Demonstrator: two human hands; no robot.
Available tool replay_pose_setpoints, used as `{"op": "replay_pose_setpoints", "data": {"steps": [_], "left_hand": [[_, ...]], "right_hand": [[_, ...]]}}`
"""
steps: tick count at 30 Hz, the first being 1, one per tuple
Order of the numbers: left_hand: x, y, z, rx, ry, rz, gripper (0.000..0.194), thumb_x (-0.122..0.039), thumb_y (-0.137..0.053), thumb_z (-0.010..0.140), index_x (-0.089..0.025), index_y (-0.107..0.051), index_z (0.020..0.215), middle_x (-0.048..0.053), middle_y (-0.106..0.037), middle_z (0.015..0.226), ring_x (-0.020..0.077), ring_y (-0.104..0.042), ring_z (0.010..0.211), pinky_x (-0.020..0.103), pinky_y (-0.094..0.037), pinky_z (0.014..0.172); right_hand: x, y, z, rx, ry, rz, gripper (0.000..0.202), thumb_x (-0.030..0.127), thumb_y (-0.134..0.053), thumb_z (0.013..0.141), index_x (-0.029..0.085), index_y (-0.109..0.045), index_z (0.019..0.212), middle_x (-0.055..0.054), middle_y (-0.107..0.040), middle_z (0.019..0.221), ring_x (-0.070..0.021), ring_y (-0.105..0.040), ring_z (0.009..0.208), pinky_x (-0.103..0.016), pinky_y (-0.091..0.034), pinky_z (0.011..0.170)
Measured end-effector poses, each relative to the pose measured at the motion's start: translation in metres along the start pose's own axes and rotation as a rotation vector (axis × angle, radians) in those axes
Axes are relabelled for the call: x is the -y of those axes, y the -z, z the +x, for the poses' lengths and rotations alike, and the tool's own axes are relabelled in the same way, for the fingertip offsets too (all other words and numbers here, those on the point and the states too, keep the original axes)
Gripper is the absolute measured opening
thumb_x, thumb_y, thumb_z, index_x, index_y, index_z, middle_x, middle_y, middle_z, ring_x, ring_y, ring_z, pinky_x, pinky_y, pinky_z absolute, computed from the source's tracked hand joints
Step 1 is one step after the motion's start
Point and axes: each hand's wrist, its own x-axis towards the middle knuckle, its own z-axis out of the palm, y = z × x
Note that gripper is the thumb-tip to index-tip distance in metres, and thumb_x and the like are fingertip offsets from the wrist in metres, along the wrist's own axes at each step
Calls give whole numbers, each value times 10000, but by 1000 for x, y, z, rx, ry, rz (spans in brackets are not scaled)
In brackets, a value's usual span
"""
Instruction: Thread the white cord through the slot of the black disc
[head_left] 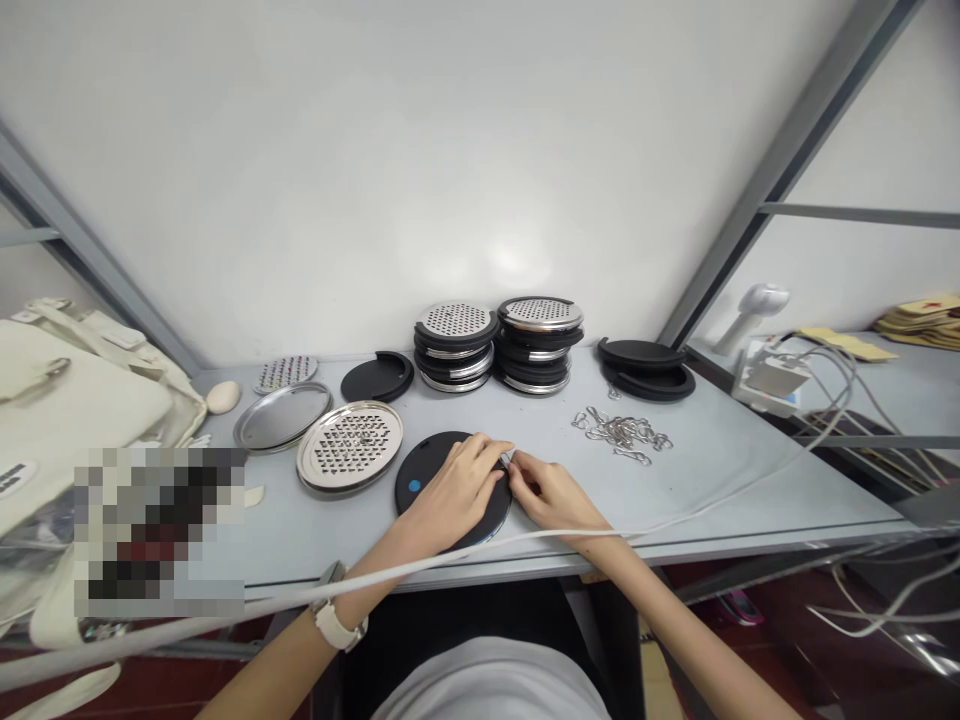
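Observation:
A black round grater base point(431, 470) with a blue dot lies near the table's front edge. My left hand point(465, 485) is over its right half, fingers together and bent toward the rim, holding it down. At that rim my right hand point(551, 493) is closed in a pinch on a small metal wire clip point(505, 459), which is mostly covered by fingers. The left fingertips come close to the clip too; whether they grip it is unclear. To the right of my hands lies a loose pile of metal wire clips point(622, 430).
Round metal grater plates point(352, 445) and a plain metal disc point(285, 415) lie at left. Two stacks of graters point(456, 350) stand by the wall. Black holders point(645, 370) sit at back right. A white cable point(675, 520) crosses in front, over my forearms. A cream bag point(82, 390) is far left.

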Motion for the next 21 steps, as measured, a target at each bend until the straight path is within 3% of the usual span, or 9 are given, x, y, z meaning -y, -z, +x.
{"op": "replay_pose_setpoints", "data": {"steps": [11,21], "left_hand": [[0,0,0,16,5,-9,321,-123,-379,954,-228,-471,1243,58,-555,1166,201,-518,1084,408,-363,1006],[-2,2,2,19,-12,-27,368,-88,-402,944,-245,-471,1270,38,-572,1136,191,-527,1043,369,-375,947]], "right_hand": [[-4,-2,0,-3,21,-4,272,311,-306,958,201,-537,867,-37,-645,726,-167,-583,603,-248,-395,591],[-3,-1,0,3,19,21,270,319,-304,962,201,-531,873,-38,-646,732,-174,-587,614,-255,-402,601]]}}
